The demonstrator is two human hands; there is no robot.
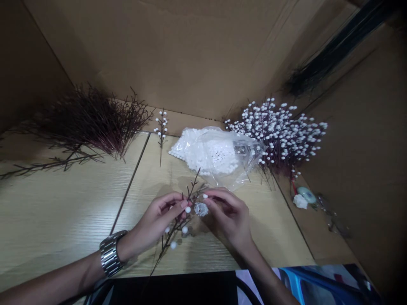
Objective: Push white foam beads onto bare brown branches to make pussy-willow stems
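Observation:
My left hand, with a metal watch on its wrist, pinches a dark brown artificial twig at its middle. Several white balls sit on the twig's lower branches, while its upper tips are bare. Between finger and thumb, my right hand grips a small white ball close to the twig's upper branches. Just under that ball is a small clear, roundish object; whether it touches the right fingers I cannot tell.
Behind the hands lies a clear plastic bag of white balls. A pile of bare twigs is at the left, a bunch of white-berried twigs at the right. One finished-looking berry twig lies at the back. Cardboard walls enclose the table.

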